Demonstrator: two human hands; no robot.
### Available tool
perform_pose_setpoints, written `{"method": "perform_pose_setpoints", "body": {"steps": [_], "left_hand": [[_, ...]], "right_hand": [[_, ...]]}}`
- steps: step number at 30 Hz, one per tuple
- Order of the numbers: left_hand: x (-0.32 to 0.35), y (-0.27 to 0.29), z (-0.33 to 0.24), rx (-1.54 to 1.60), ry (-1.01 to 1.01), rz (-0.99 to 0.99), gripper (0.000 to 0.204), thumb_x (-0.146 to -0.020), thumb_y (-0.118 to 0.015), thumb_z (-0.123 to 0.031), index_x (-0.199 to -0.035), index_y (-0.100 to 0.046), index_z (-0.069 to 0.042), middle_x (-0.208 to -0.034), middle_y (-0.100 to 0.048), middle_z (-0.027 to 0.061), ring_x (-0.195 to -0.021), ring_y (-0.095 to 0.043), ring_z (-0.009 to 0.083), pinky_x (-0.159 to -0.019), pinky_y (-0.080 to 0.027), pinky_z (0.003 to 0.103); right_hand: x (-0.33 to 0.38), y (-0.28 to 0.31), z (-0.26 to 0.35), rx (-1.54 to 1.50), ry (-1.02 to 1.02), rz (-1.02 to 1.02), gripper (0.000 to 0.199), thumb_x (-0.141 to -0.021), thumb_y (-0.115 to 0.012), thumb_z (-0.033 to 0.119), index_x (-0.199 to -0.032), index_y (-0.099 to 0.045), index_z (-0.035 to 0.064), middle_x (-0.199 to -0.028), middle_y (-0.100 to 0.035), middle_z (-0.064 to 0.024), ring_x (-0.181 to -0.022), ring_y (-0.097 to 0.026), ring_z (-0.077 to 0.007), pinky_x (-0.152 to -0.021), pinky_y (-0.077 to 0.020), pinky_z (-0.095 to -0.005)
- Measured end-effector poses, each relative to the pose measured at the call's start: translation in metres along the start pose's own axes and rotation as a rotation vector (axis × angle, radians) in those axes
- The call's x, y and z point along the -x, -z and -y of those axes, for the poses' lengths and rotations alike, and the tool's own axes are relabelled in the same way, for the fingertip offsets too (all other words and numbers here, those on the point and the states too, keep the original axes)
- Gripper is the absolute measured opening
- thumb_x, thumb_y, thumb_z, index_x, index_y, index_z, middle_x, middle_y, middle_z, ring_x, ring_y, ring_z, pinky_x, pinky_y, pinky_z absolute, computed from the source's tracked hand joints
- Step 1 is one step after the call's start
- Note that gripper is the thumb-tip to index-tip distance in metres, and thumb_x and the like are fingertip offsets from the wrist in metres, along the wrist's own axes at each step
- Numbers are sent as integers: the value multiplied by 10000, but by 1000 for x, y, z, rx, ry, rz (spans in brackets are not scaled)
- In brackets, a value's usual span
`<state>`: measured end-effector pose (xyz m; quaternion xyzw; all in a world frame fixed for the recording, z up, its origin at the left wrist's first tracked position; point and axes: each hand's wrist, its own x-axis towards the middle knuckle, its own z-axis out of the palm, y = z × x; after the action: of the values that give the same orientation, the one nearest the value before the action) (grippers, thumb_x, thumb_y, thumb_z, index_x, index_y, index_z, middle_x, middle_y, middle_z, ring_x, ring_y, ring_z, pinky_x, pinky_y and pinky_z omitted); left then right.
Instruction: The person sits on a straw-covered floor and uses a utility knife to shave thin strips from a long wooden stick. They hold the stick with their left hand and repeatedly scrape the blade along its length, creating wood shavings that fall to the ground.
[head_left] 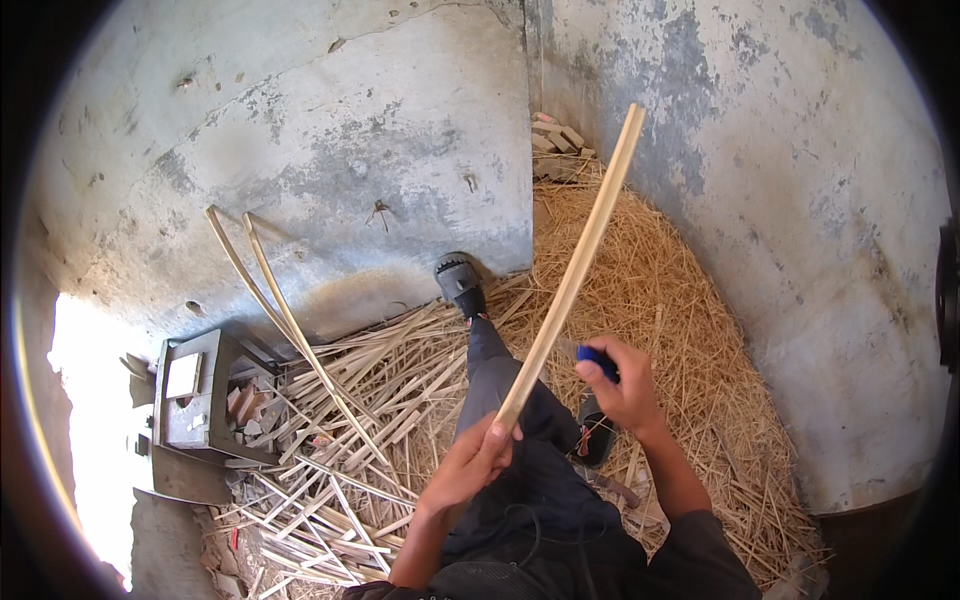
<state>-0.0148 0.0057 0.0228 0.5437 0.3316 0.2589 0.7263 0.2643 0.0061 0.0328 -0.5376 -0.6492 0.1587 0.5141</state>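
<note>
My left hand (470,465) is closed around the lower end of a long, pale wooden strip (575,265). A groove seems to run along the strip, which slants up and away to the right. In my right hand (625,390) is a blue-handled tool (598,362), gripped to the right of the strip's lower half. A thin, pale part of that tool points at the strip; it is too faint to tell its kind or whether it touches the wood.
Two long strips (262,280) lean on the left wall (420,150). Cut strips (340,510) cover the floor at left, straw-like shavings (680,320) at right. A dark box (215,390) with rubble stands far left. Bricks (555,135) lie in the corner. My sandalled foot (460,282) is near the wall.
</note>
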Motion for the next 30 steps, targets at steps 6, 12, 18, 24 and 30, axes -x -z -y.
{"method": "perform_pose_setpoints", "body": {"steps": [6,12,18,24,30], "left_hand": [[-9,-18,-7,-57,-110,12,450,-1206,-373,-432,-1186,-598,-42,-758,-439,-40,-631,-373,49,-555,-332,229],[-13,-28,-11,-280,-186,-126,318,-1186,-490,-304,-1138,-619,-17,-765,-546,30,-708,-497,112,-648,-440,309],[-12,-40,-27,-426,-210,-230,271,-1138,-595,-268,-1093,-571,-2,-720,-616,132,-624,-596,274,-615,-470,425],[-11,-41,-26,-639,-276,-301,319,-1138,-582,-323,-1130,-545,-7,-761,-624,279,-759,-624,545,-625,-455,557],[-5,-43,-25,-735,-254,-345,282,-1150,-539,-303,-1100,-537,-25,-758,-633,292,-770,-628,564,-633,-442,618]], "right_hand": [[12,-5,18,143,198,-6,351,-960,-832,368,-1046,-763,35,-856,-744,-119,-665,-731,-285,-586,-566,-376],[13,-7,21,206,248,-19,423,-983,-801,431,-1052,-767,15,-806,-699,-121,-650,-710,-263,-574,-544,-367],[16,-12,30,233,292,-24,333,-951,-826,390,-1044,-765,76,-817,-708,-81,-629,-701,-268,-549,-545,-383],[15,-12,32,264,293,-36,344,-940,-835,395,-1027,-762,70,-784,-702,-75,-605,-685,-266,-537,-530,-385],[8,-5,26,276,280,-64,396,-967,-821,413,-988,-764,22,-774,-699,-103,-608,-691,-253,-544,-530,-353]]}}
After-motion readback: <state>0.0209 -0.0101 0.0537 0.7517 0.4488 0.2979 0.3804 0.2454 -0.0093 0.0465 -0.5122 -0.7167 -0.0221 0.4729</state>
